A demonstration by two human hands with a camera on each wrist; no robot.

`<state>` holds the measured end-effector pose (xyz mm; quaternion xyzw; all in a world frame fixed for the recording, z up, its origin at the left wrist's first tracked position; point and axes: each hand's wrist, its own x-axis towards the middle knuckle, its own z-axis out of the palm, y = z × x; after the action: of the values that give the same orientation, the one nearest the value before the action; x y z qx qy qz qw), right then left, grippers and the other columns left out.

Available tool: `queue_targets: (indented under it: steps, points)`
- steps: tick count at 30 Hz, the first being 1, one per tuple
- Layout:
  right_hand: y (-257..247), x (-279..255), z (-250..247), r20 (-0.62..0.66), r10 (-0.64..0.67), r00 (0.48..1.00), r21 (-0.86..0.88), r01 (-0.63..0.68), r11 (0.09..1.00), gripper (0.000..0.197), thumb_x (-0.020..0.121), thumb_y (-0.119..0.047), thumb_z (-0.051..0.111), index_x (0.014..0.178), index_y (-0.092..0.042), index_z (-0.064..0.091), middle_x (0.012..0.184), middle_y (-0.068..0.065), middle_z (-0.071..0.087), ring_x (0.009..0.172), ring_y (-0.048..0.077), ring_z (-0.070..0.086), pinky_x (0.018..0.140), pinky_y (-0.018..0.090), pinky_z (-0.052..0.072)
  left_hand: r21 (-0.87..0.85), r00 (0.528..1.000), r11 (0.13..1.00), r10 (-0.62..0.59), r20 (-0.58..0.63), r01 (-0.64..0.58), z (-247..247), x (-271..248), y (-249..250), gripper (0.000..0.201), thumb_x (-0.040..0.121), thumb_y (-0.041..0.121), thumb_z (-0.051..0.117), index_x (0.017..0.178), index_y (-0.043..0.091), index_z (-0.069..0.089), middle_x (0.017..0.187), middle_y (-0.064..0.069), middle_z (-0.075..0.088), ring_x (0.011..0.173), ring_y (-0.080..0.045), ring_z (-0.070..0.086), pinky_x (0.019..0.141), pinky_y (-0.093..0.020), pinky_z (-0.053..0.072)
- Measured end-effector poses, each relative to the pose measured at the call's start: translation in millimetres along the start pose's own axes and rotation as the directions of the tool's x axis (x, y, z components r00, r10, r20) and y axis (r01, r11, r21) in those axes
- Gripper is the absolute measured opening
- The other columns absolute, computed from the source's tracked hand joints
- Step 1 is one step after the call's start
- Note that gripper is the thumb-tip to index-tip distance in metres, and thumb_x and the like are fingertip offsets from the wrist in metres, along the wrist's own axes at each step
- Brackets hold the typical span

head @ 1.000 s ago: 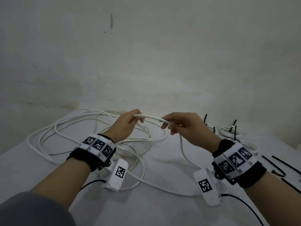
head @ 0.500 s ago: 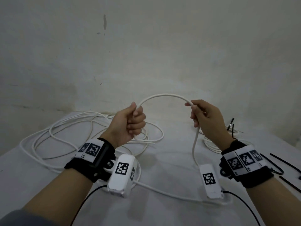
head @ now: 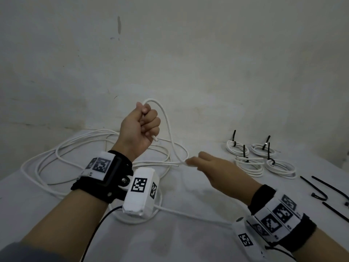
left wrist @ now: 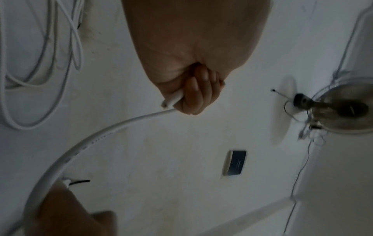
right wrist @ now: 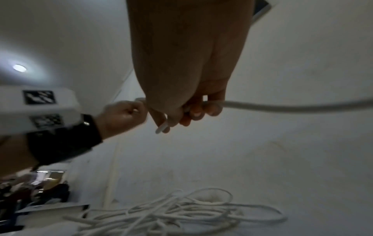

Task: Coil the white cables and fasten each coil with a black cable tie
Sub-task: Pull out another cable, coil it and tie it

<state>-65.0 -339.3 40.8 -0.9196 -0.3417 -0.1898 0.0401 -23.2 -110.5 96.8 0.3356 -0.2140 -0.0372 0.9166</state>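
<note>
My left hand (head: 143, 125) is raised in a fist and grips a white cable (head: 168, 125) near its end, which pokes out below the fist (left wrist: 171, 100). From the top of the fist the cable arcs over and runs down to my right hand (head: 207, 168), low over the table. In the right wrist view the right hand's fingers (right wrist: 193, 111) curl round the cable (right wrist: 282, 106). A pile of loose white cable (head: 56, 157) lies on the table's left. Several loose black cable ties (head: 321, 188) lie at the far right.
Several finished white coils (head: 247, 163), each with a black tie standing up, sit at the back right of the white table (head: 188, 233). A bare wall stands close behind. Black sensor leads run from both wrist units toward me.
My right hand has dropped from shoulder-of-the-loop height down along the cable to just above the table. The left fist has risen slightly, and the wide arc has narrowed into a tall loop.
</note>
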Motion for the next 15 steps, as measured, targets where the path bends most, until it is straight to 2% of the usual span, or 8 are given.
queue_targets:
  steps: [1,2,5,6,8,9,11,15]
  points:
    - [-6,0,-3,-0.05,-0.079,0.996,-0.118,0.072,0.99,0.047,0.083,0.007,0.048,0.117,-0.025,0.054,0.09,-0.002,0.048,0.06,0.015,0.042,0.043,0.021,0.023,0.058,1.0,0.998,-0.017,0.012,0.017,0,0,-3,0.042,0.102,0.035,0.021,0.066,0.018,0.033,0.043,0.009,0.027,0.035,-0.002,0.017,0.031,-0.014,0.018]
    - [-13,1,-7,-0.093,-0.151,0.984,-0.2,0.13,0.971,0.048,0.076,0.007,0.048,0.111,-0.025,0.059,0.084,-0.002,0.047,0.058,0.013,0.027,0.045,0.022,0.012,0.119,0.999,0.992,-0.041,0.024,0.038,1,0,-6,0.041,0.102,0.036,0.021,0.067,0.018,0.033,0.043,0.009,0.027,0.034,-0.001,0.02,0.031,-0.013,0.02]
    - [-35,5,-22,-0.168,-0.306,0.937,-0.261,0.257,0.931,0.044,0.077,-0.001,0.036,0.1,-0.024,0.066,0.081,-0.002,0.048,0.067,0.009,0.008,0.056,0.021,0.013,0.267,0.988,0.957,-0.138,0.075,0.113,3,-4,-19,0.039,0.101,0.035,0.022,0.069,0.016,0.032,0.047,0.008,0.026,0.035,-0.002,0.023,0.034,-0.014,0.024]
    - [-40,8,-27,-0.175,-0.325,0.929,-0.233,0.282,0.931,0.043,0.08,-0.004,0.035,0.1,-0.024,0.067,0.082,-0.001,0.05,0.067,0.009,0.01,0.056,0.021,0.016,0.307,0.981,0.943,-0.169,0.096,0.132,4,-7,-25,0.037,0.1,0.035,0.024,0.069,0.015,0.032,0.048,0.008,0.026,0.037,-0.002,0.023,0.035,-0.014,0.025]
    - [-43,14,-36,-0.181,-0.311,0.933,-0.133,0.29,0.948,0.039,0.085,-0.009,0.038,0.102,-0.022,0.07,0.092,0.002,0.056,0.069,0.01,0.032,0.052,0.024,0.03,0.399,0.97,0.905,-0.211,0.121,0.147,6,-13,-37,0.034,0.099,0.032,0.026,0.071,0.014,0.034,0.051,0.007,0.027,0.039,-0.003,0.024,0.038,-0.014,0.025]
    - [-42,17,-40,-0.187,-0.289,0.939,-0.067,0.281,0.957,0.035,0.088,-0.011,0.041,0.104,-0.022,0.07,0.097,0.003,0.058,0.073,0.014,0.046,0.052,0.028,0.039,0.464,0.97,0.876,-0.211,0.122,0.132,7,-16,-43,0.034,0.1,0.029,0.027,0.073,0.012,0.035,0.052,0.006,0.029,0.041,-0.005,0.026,0.04,-0.015,0.026]
    - [-37,24,-46,-0.221,-0.225,0.949,0.109,0.253,0.961,0.027,0.091,-0.015,0.047,0.103,-0.02,0.07,0.096,0.002,0.056,0.074,0.018,0.056,0.058,0.036,0.048,0.577,0.97,0.812,-0.202,0.134,0.089,7,-22,-52,0.032,0.103,0.021,0.028,0.076,0.009,0.038,0.053,0.002,0.035,0.045,-0.008,0.031,0.043,-0.017,0.03]
    - [-23,30,-44,-0.339,-0.049,0.94,0.332,0.168,0.928,0.011,0.09,-0.012,0.061,0.098,-0.015,0.067,0.082,-0.008,0.054,0.068,-0.001,0.049,0.063,0.011,0.036,0.516,0.951,0.852,-0.222,0.213,0.084,-2,-26,-60,0.036,0.1,0.026,0.036,0.068,0.013,0.045,0.053,0.003,0.037,0.045,-0.01,0.035,0.047,-0.019,0.035]
